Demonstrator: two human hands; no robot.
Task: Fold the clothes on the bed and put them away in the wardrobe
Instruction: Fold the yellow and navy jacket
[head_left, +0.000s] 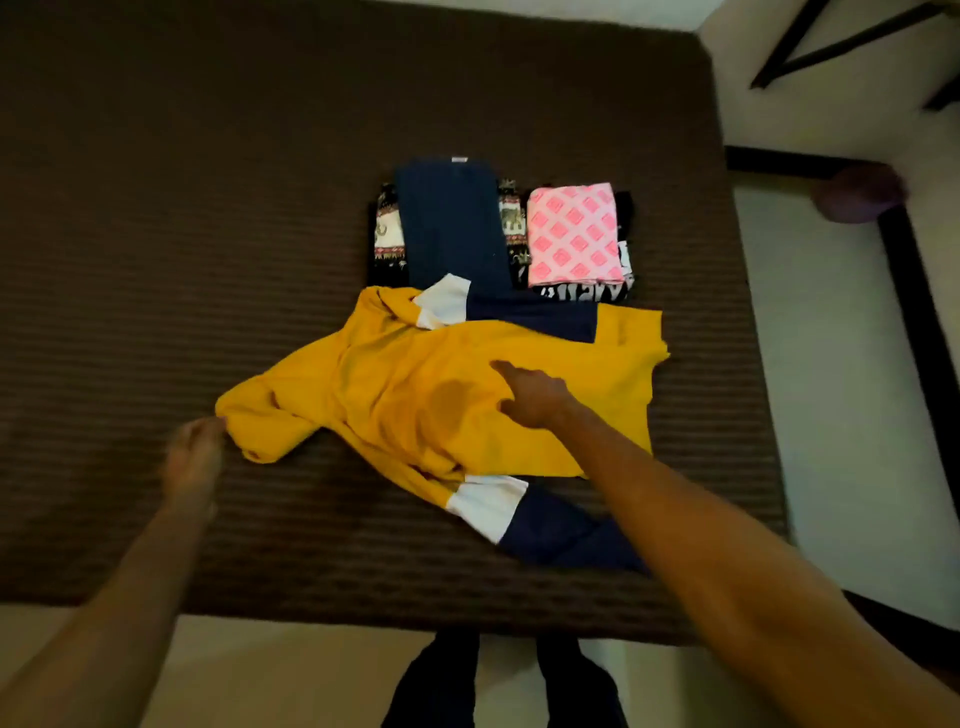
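A yellow shirt (415, 384) with white and navy sleeve ends lies rumpled across the middle of the brown bed (208, 208). My right hand (530, 397) rests on the shirt's middle with fingers stretched toward the left. My left hand (195, 457), blurred, pinches the shirt's left corner at the bed surface. Behind the shirt lie folded clothes: navy trousers (449, 223) on a black patterned garment (387, 234), and a pink patterned piece (574, 234) on a black-and-white one (587, 292).
The bed's near edge runs just in front of my legs (498, 680). Pale floor (831, 338) lies to the right, with a dark frame (909, 270) and a dark-legged stand (831, 41) at the top right. No wardrobe is in view.
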